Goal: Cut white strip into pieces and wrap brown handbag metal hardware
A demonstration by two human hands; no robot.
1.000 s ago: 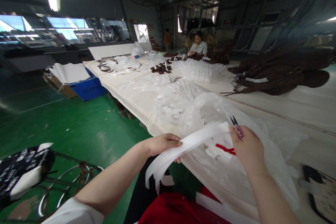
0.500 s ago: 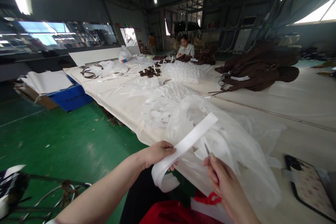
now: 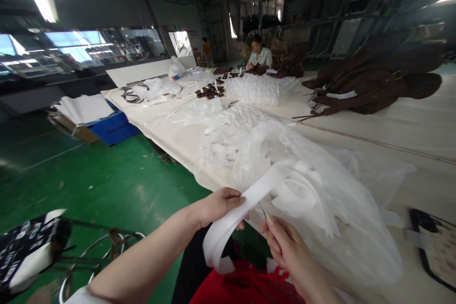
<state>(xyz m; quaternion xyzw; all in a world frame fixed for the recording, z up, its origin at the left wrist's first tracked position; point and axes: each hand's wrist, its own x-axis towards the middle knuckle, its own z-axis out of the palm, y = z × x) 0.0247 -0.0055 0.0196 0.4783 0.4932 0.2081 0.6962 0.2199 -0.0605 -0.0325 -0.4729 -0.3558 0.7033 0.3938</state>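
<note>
My left hand (image 3: 223, 206) is closed on a white foam-like strip (image 3: 256, 190), thumb on top and fingers beneath. The strip's lower end curls in a loop over my lap; its upper end reaches toward the plastic bag. In my right hand (image 3: 285, 240) is a slim pointed metal blade (image 3: 262, 210), its tip close to the strip's lower edge. My fist hides the rest of that tool. Beyond both hands, a clear plastic bag (image 3: 363, 228) lies open on the table with more curled white strips (image 3: 302, 190) in it.
Bubble wrap (image 3: 260, 90), brown pieces (image 3: 210, 90) and brown fabric (image 3: 374, 95) lie across the pale table (image 3: 174, 140). A phone (image 3: 436, 247) sits at right. A blue box (image 3: 114, 128) stands left on the floor, a metal-framed stool (image 3: 96, 251) nearer. A co-worker (image 3: 260, 54) sits opposite.
The view has swung slightly left. The blade has moved leftward, closer to the strip. The strip's upper end has dropped lower, toward the bag. My left hand keeps its hold.
</note>
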